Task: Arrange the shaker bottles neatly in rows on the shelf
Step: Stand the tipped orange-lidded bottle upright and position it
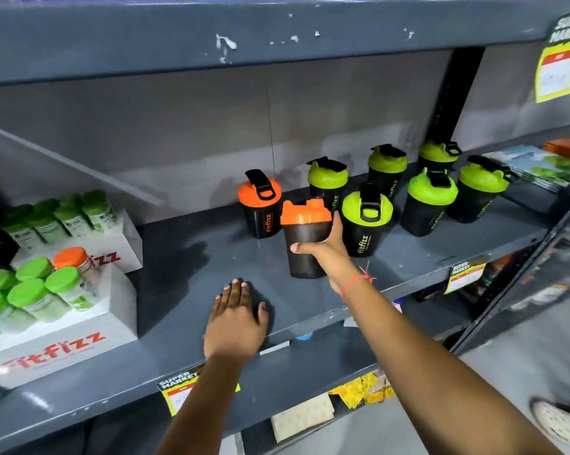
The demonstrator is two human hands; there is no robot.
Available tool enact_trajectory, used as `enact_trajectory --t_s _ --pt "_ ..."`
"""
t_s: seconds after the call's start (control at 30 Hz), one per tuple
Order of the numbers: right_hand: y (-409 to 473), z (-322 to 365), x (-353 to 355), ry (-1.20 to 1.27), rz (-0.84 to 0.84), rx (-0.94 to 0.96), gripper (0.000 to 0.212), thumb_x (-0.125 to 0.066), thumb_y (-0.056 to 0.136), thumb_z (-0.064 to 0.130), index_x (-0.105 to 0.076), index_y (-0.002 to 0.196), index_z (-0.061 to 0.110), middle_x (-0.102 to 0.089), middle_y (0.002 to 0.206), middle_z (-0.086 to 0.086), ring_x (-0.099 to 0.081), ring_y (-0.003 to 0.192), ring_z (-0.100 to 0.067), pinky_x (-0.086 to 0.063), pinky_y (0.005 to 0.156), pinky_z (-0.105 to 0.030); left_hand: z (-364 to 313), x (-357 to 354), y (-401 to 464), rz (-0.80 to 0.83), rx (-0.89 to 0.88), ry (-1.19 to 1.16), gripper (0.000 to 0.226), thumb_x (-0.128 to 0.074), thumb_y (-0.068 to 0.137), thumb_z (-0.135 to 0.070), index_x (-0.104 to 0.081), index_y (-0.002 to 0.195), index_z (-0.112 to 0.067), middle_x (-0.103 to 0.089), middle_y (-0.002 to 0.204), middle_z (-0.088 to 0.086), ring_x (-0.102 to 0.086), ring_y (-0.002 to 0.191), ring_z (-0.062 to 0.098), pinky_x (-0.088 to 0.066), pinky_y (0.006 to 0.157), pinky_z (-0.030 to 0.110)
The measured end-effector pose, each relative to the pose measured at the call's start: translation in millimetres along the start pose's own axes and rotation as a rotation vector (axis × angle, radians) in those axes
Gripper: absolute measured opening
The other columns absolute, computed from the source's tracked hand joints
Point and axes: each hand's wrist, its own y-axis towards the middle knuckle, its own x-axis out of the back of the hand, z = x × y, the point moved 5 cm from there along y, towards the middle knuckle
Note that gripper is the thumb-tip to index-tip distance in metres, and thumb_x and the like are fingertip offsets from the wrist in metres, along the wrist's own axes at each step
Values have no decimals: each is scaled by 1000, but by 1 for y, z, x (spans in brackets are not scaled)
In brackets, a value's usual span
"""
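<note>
On the grey metal shelf point(185, 257) stand black shaker bottles. My right hand point(326, 251) grips an orange-lidded shaker bottle point(305, 238) around its body, upright at the shelf's middle front. Just behind and left of it stands a second orange-lidded shaker point(260, 205). Several green-lidded shakers point(366, 218) stand to the right in two loose rows, the nearest one touching my right wrist side. My left hand point(236, 320) lies flat, palm down, fingers together, on the shelf's front part, holding nothing.
White Fitfizz display boxes point(60, 343) with green- and orange-capped jars fill the shelf's left end. Booklets point(533, 167) lie at the right end. Yellow price tags point(178, 392) hang from the shelf edge. An upper shelf point(244, 37) overhangs.
</note>
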Motion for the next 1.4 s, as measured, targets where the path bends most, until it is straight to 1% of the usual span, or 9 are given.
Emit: enact_trajectory --t_s 0.13,0.5,0.7,0.8,0.9,0.97,1.07,1.17,1.4 --pt "-3 0 -3 -88 -82 165 125 -81 59 -2 -1 151 27 -34 150 -4 -37 135 -20 -33 115 -37 1 -1 1 4 -1 8 72 -16 79 -43 -23 140 -7 -22 151 12 -17 139 26 -9 115 35" --pt "-14 -25 -1 -240 -92 237 121 -82 63 5 -1 151 26 -24 155 -2 -29 142 -16 -26 109 -18 3 -5 1 -4 12 38 69 -15 82 -44 -19 142 -10 -18 153 8 -13 141 21 -6 115 31" --pt "-71 33 16 -311 -271 641 69 -65 77 2 -39 140 11 -47 124 -6 -51 120 -29 -42 104 -37 2 -2 0 6 19 34 67 -17 84 -45 -19 142 -11 -19 153 7 -14 141 21 -6 115 31" --pt "-61 97 8 -668 56 733 65 -48 75 -14 -51 133 15 -53 127 -7 -49 124 -27 -37 110 -36 1 0 -1 3 23 23 67 -17 85 -46 -20 142 -11 -19 153 7 -14 140 21 -6 115 31" --pt "-32 120 -9 -1311 484 556 75 -37 79 -17 -45 139 29 -23 157 0 -18 145 -24 -14 119 -31 1 0 -2 21 21 26 60 -23 92 -43 -18 142 -11 -16 154 7 -12 141 20 -5 115 31" --pt "-12 116 -14 -1545 617 447 75 -37 81 -15 -44 139 32 -17 160 -3 -17 147 -27 -18 121 -34 0 1 -2 12 21 16 67 -16 86 -48 -19 142 -11 -18 153 7 -13 141 21 -5 115 31" --pt "2 112 -20 -1631 651 389 71 -54 79 -9 -48 136 32 -48 142 -7 -48 127 -32 -47 98 -37 1 1 -1 3 25 10 73 -11 81 -51 -20 142 -11 -18 153 7 -14 140 21 -6 115 31" --pt "2 119 -23 -1628 601 434 62 -68 81 9 -48 137 27 -51 131 -10 -50 118 -28 -35 76 -24 1 0 -1 10 25 19 69 -14 86 -52 -20 142 -11 -18 153 7 -14 141 21 -6 115 31" --pt "6 117 -33 -1585 504 462 53 -70 79 37 -61 127 16 -68 117 -11 -64 100 -31 -49 72 -29 1 -1 0 -2 32 27 93 4 64 -56 -24 141 -11 -21 152 7 -16 140 22 -8 115 31"
